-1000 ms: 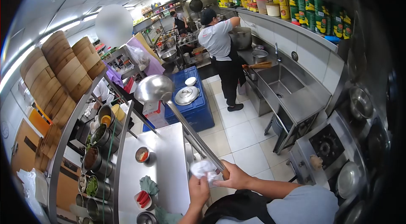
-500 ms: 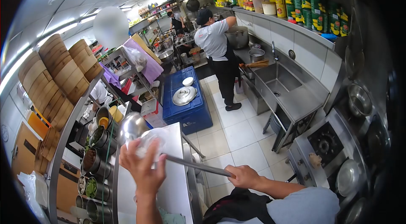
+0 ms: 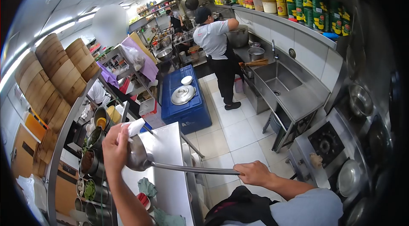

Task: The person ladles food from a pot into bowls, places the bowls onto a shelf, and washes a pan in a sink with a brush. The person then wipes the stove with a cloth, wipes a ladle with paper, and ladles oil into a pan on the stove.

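A long-handled metal ladle [image 3: 196, 168] lies nearly level across my front, its round bowl [image 3: 138, 154] to the left. My right hand [image 3: 252, 173] is wrapped round the far end of the handle. At the bowl, my left hand [image 3: 116, 147] pinches a crumpled white paper towel [image 3: 136, 127] against the rim; some of its fingers are hidden behind the bowl. Below them is a white counter [image 3: 168, 145], where green cloths [image 3: 147, 186] and a small red item [image 3: 143, 200] lie near my left forearm.
Metal containers of food [image 3: 94, 189] line the left shelf, under stacked bamboo steamers [image 3: 55, 76]. Ahead stands a blue chest [image 3: 187, 117] with a metal lid [image 3: 183, 94] on it. A co-worker [image 3: 215, 47] stands beyond the sink [image 3: 279, 76]. A stove burner [image 3: 326, 141] is at right.
The ladle has turned and its bowl has come lower and nearer. My left hand has moved left and down with the paper towel, from beside the handle to the bowl's rim.
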Available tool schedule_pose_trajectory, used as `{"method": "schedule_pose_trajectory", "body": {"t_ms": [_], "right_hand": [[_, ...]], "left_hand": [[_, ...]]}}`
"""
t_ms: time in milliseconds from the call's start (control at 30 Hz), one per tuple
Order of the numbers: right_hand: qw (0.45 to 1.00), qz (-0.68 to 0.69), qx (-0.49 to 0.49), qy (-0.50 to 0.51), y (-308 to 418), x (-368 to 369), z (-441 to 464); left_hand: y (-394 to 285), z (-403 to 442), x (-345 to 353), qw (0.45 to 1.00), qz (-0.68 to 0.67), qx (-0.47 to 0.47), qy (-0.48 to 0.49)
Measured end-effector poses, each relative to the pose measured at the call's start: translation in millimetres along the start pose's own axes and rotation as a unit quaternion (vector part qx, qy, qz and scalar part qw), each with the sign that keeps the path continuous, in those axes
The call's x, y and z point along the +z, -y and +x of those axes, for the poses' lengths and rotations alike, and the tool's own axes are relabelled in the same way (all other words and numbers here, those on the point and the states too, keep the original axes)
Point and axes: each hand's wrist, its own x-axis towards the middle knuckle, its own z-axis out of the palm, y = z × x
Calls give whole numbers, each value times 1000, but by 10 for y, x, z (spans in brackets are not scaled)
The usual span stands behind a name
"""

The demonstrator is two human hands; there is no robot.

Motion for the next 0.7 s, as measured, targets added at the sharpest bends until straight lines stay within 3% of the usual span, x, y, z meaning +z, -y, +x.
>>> {"method": "schedule_pose_trajectory", "body": {"t_ms": [67,133,167,200,267,300,333,400,467,500,533,567,600,667,700], "right_hand": [[998,-10,-16,-57,-28,-2,11],[997,-20,-20,-70,-69,-44,48],[996,-29,-22,-76,-80,-51,60],[997,-30,-22,-74,-67,-77,82],[992,-42,-25,-118,-34,-162,108],[992,-43,-26,-115,-29,-164,109],[993,-32,-22,-111,-21,-155,106],[994,-18,-21,-109,6,-101,121],[1000,14,6,-19,40,-23,106],[1000,25,6,9,77,5,111],[1000,28,10,7,97,80,108],[999,43,15,30,102,189,115],[997,59,19,51,133,271,135],[994,90,17,63,276,371,196],[991,102,34,78,329,454,224]], "left_hand": [[16,2,-23,998,-53,9,33],[-184,-163,100,980,99,171,-4],[-341,-219,156,910,279,307,-21],[-417,-238,231,902,296,312,-46],[-151,-89,213,967,117,209,-83],[-60,-2,124,993,-12,93,-73],[305,92,33,982,-178,-7,-59],[520,53,-1,937,-342,-57,-48],[993,-35,156,908,-349,-160,-168],[951,-144,206,882,-422,-172,-123],[1153,-248,383,834,-452,-225,-222],[1344,-363,531,780,-536,-246,-208],[1185,-492,756,761,-575,-216,-211],[765,-621,1309,620,-653,-270,-342],[1000,-714,1576,626,-683,-238,-291]]}}
